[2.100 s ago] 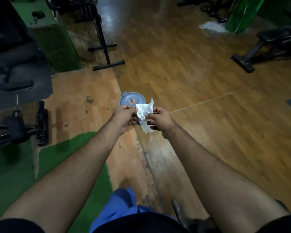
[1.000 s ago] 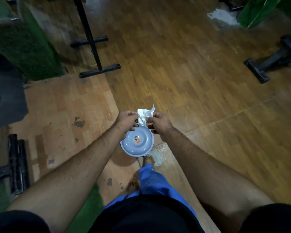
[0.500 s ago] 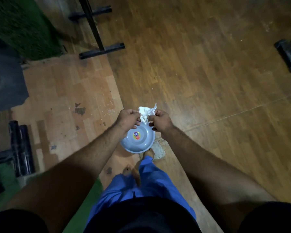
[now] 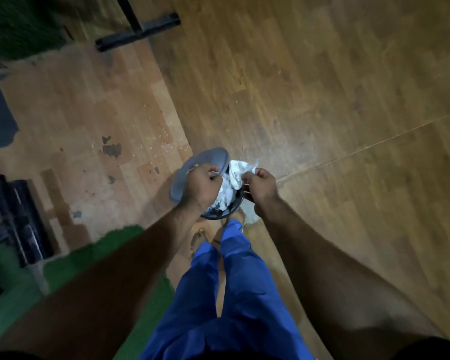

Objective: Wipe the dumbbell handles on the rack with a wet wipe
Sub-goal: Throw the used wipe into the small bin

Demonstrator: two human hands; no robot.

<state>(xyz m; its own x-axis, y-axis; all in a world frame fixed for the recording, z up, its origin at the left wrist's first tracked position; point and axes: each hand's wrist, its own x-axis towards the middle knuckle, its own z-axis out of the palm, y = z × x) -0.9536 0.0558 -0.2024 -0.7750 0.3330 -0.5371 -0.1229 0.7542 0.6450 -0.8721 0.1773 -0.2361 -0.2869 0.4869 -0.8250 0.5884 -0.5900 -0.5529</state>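
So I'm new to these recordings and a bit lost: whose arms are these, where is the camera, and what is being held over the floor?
There is no machine here. A person wears a camera on the head, so you look down along both arms to the wooden floor. The left hand holds a grey lid, tipped up off a small dark bin with white paper inside. The right hand pinches a crumpled white wipe over the opening. Below are blue trousers and bare feet. At left lie green turf and dark gym gear.
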